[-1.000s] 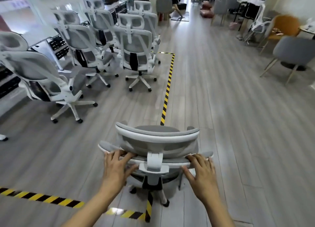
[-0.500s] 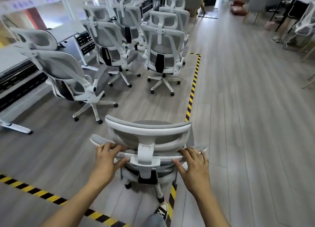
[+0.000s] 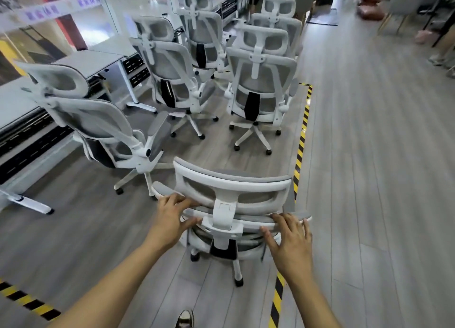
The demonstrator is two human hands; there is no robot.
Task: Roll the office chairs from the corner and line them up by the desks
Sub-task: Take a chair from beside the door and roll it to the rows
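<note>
I am behind a white-framed, grey-mesh office chair (image 3: 231, 182), looking down on its headrest and backrest. My left hand (image 3: 170, 219) grips the left end of the backrest's top rim, fingers over it and thumb below. My right hand (image 3: 290, 244) holds the right end of the same rim in the same way. The chair's base and castors (image 3: 237, 282) show beneath it. White desks (image 3: 96, 59) run along the left side.
Several matching chairs stand ahead: one close at the left (image 3: 98, 121), one at the middle (image 3: 258, 81), another by the desks (image 3: 170, 64). Yellow-black floor tape (image 3: 301, 140) runs ahead on the right. A desk foot (image 3: 24, 202) juts out left. My shoe (image 3: 185, 319) shows below.
The chair and I have rolled forward and left across the tape, toward the parked chairs and desks. Both hands have kept their hold on the backrest.
</note>
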